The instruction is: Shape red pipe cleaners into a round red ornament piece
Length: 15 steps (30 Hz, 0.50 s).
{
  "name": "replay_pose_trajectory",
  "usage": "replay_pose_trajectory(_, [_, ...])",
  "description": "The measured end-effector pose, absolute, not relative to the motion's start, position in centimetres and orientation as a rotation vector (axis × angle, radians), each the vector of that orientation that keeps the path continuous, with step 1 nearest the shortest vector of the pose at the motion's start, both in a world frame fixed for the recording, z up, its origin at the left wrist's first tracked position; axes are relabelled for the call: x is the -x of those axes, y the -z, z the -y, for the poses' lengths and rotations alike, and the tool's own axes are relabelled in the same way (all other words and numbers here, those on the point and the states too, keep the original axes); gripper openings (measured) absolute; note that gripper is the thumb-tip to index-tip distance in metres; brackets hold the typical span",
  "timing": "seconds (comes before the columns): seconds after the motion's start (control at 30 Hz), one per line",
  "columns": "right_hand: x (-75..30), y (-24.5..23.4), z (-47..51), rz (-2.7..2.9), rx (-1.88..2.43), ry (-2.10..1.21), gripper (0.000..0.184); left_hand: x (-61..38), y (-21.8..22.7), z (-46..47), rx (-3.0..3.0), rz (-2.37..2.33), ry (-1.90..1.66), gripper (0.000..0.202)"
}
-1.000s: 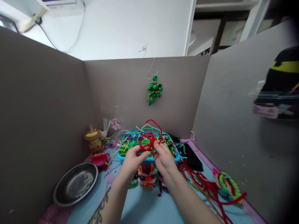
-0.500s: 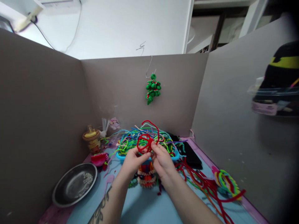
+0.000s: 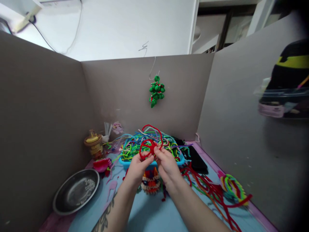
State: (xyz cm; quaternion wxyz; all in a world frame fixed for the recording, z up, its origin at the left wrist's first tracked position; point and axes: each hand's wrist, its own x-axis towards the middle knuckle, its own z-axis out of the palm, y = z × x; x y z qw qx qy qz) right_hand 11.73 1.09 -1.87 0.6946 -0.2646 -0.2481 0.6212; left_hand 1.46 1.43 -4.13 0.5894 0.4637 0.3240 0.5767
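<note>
Red fuzzy ring (image 3: 152, 147): left hand (image 3: 138, 167) is pinching its lower edge, right hand (image 3: 168, 165) its gathered side, fingers closed on it. Blue tray (image 3: 125, 163) of coloured stems (image 3: 134, 145) is sitting behind.

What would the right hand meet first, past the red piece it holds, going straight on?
Probably the heap of coloured stems in the blue tray, behind the red piece; depth is unclear, so the right hand might pass above it.

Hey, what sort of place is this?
Probably a craft workstation: grey partitions stand around the table, a blue tray brims with colourful fuzzy strands, and a green ornament hangs at the back.
</note>
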Motion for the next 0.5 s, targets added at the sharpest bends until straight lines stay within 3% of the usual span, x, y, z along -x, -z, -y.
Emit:
replay_pose_trajectory(0.17, [-12.5,2.0,-1.5,0.657,0.625,-1.278,0.032,-1.4,4.2,-1.5,-1.104,-0.721,-1.362,0.038])
replay_pose_trajectory(0.5, [-13.3,2.0,-1.8,0.789,0.679,-1.242,0.030,-0.3,4.2,-2.4,-1.079,-0.746,-1.483,0.026])
